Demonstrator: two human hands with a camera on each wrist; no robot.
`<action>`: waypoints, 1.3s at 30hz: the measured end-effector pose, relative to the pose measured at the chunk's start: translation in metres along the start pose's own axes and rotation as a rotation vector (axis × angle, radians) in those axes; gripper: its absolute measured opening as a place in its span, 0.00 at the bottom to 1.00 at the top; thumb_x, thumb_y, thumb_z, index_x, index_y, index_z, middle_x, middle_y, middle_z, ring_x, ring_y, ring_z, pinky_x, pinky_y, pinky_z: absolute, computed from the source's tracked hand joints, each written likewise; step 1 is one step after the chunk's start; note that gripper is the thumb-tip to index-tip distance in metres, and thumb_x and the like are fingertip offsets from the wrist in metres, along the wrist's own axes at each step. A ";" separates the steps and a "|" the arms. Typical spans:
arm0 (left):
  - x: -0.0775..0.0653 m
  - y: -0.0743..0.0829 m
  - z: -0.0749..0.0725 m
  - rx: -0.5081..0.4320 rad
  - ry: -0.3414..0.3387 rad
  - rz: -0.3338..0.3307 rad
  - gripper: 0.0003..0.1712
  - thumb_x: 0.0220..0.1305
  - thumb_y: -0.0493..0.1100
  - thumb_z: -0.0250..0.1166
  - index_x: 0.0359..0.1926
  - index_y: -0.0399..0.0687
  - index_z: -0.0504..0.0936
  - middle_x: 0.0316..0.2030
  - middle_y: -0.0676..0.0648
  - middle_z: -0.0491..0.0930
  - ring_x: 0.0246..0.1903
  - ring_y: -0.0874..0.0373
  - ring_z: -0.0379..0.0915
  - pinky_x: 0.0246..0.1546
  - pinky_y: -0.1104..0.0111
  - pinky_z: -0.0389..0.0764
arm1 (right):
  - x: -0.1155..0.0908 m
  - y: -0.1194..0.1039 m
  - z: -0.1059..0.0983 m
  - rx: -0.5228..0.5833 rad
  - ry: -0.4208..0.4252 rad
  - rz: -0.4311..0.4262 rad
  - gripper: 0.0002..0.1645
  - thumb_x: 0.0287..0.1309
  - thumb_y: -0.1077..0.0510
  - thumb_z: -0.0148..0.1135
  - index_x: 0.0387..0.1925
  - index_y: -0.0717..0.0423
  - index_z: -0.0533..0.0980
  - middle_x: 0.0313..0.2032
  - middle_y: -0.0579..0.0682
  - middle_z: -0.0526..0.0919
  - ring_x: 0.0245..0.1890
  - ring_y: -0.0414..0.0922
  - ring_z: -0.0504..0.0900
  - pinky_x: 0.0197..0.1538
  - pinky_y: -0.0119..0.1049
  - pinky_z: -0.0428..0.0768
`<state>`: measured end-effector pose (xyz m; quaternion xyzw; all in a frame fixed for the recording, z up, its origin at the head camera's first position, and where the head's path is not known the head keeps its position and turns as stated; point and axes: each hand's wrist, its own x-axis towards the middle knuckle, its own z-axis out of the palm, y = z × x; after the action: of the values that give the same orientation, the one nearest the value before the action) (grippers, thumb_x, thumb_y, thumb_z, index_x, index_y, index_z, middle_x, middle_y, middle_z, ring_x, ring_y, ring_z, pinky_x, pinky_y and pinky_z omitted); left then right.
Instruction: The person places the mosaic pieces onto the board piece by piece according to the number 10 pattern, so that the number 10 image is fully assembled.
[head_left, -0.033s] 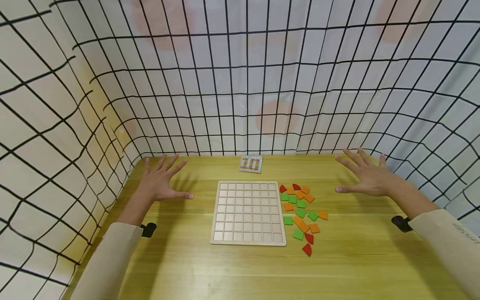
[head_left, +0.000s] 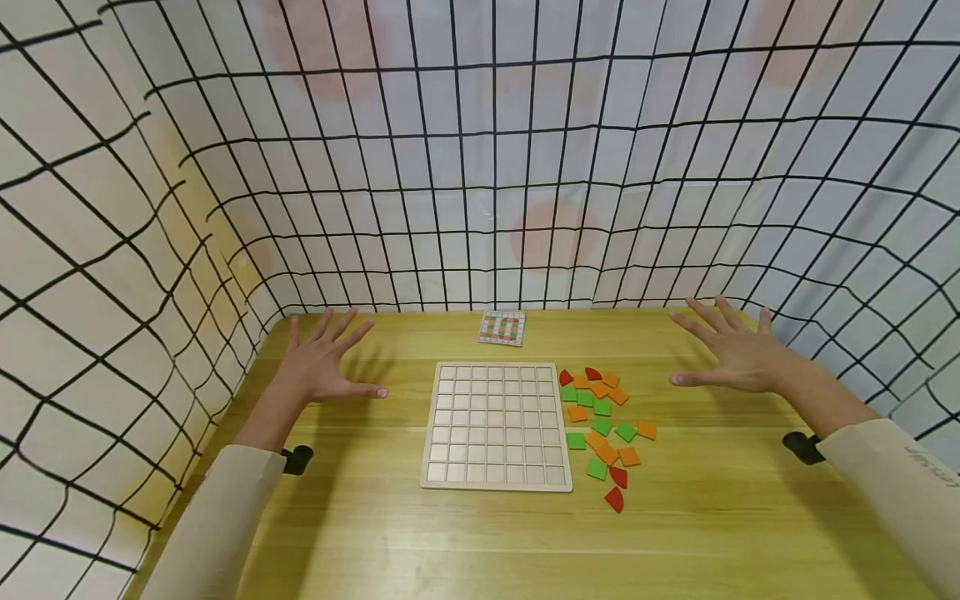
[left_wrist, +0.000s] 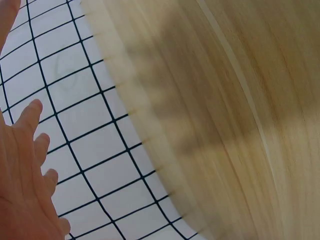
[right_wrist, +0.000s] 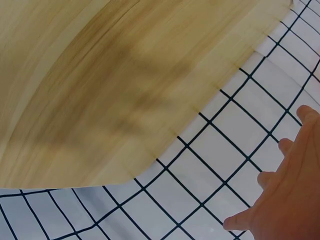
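My left hand [head_left: 318,367] hovers over the table left of the pale wooden grid board [head_left: 497,427], fingers spread and holding nothing. Right of the board, my right hand [head_left: 738,354] is spread the same way, also with nothing in it. Between the board and the right hand lie loose flat pieces: green squares [head_left: 602,426], orange squares [head_left: 647,430] and red quarter-circle pieces [head_left: 614,499]. No pieces sit in the board's square cells. The left wrist view shows the left hand [left_wrist: 22,175] at its edge; the right wrist view shows the right hand [right_wrist: 290,190] likewise.
Behind the board a small pattern card [head_left: 502,328] with coloured squares lies near the table's back edge. The wooden table [head_left: 375,533] is bordered at the back and sides by white sheeting with a black grid [head_left: 420,208].
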<state>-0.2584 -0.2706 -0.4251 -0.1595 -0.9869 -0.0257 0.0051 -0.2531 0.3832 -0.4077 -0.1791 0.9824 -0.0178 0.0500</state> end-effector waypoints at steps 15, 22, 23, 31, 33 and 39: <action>0.000 -0.005 0.014 -0.014 -0.022 0.039 0.68 0.47 0.87 0.61 0.83 0.64 0.50 0.84 0.46 0.43 0.81 0.36 0.38 0.74 0.29 0.29 | -0.001 0.009 0.019 0.040 0.087 -0.023 0.65 0.56 0.25 0.65 0.84 0.39 0.43 0.82 0.60 0.42 0.78 0.74 0.45 0.62 0.89 0.36; 0.001 0.003 0.028 -0.064 -0.019 0.064 0.66 0.48 0.85 0.63 0.82 0.64 0.53 0.82 0.44 0.51 0.80 0.35 0.45 0.75 0.29 0.39 | 0.008 0.000 0.036 0.104 0.109 -0.057 0.59 0.57 0.25 0.66 0.80 0.45 0.56 0.80 0.60 0.55 0.76 0.70 0.57 0.68 0.79 0.55; 0.001 0.005 0.031 -0.075 -0.018 0.068 0.66 0.48 0.85 0.63 0.82 0.64 0.53 0.82 0.43 0.51 0.79 0.34 0.46 0.75 0.29 0.40 | 0.010 -0.003 0.039 0.120 0.107 -0.059 0.58 0.57 0.26 0.66 0.80 0.47 0.58 0.79 0.60 0.56 0.76 0.69 0.58 0.68 0.78 0.58; -0.003 0.016 0.051 -0.154 0.018 0.105 0.67 0.44 0.85 0.66 0.80 0.61 0.60 0.80 0.44 0.57 0.77 0.34 0.53 0.75 0.32 0.49 | 0.029 -0.025 0.062 0.211 0.108 -0.075 0.52 0.63 0.27 0.62 0.76 0.52 0.65 0.76 0.62 0.63 0.73 0.67 0.63 0.67 0.72 0.67; -0.005 0.021 0.054 -0.179 0.019 0.116 0.67 0.42 0.85 0.68 0.80 0.61 0.61 0.80 0.45 0.58 0.77 0.34 0.55 0.75 0.33 0.51 | 0.035 -0.032 0.067 0.231 0.120 -0.081 0.50 0.63 0.29 0.63 0.75 0.53 0.66 0.75 0.63 0.65 0.73 0.67 0.64 0.67 0.71 0.68; -0.011 0.039 0.069 -0.244 0.001 0.157 0.67 0.42 0.83 0.70 0.79 0.60 0.62 0.78 0.43 0.61 0.75 0.35 0.58 0.75 0.33 0.52 | 0.050 -0.055 0.080 0.287 0.123 -0.085 0.42 0.67 0.34 0.63 0.72 0.54 0.70 0.72 0.63 0.69 0.71 0.65 0.68 0.68 0.68 0.70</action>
<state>-0.2356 -0.2337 -0.4926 -0.2357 -0.9608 -0.1453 -0.0119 -0.2724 0.3124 -0.4886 -0.2099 0.9625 -0.1710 0.0141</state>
